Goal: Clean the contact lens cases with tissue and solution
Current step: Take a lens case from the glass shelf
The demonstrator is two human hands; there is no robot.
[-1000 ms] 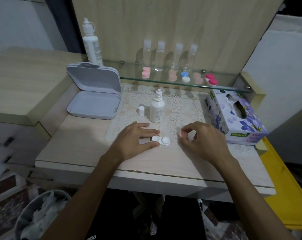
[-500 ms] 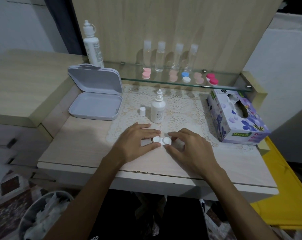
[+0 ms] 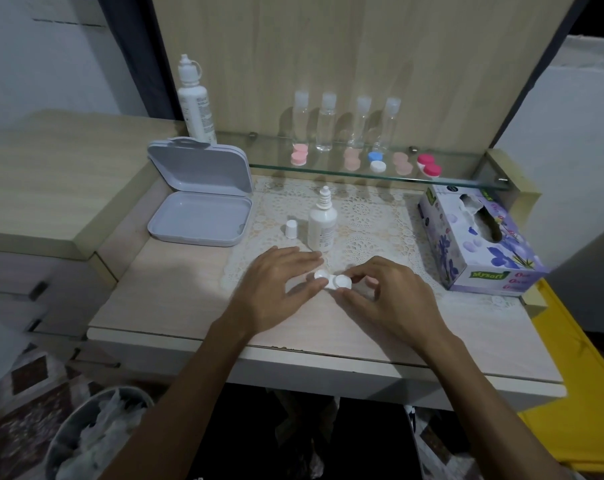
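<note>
A white twin-well contact lens case [image 3: 331, 280] lies on the table near the front edge of a lace mat [image 3: 369, 216]. My left hand [image 3: 276, 285] holds its left end between thumb and fingers. My right hand [image 3: 387, 292] pinches the case's right well with curled fingertips. A small pale object under the right fingers is too hidden to identify. Just behind the hands, a small white solution bottle [image 3: 322, 226] stands uncapped, its cap [image 3: 291, 228] to its left. At the right, a purple flowered tissue box [image 3: 480, 244] has its slot facing up.
An open grey hinged box [image 3: 200, 202] sits at the back left. A glass shelf [image 3: 466, 178] carries several clear bottles and coloured lens cases; a tall white bottle [image 3: 193, 102] stands at its left end. A bin [image 3: 96, 438] with crumpled tissue is on the floor, lower left.
My right hand moved left from beside the case and now pinches its right well. My left hand has stayed on the case's left end.
</note>
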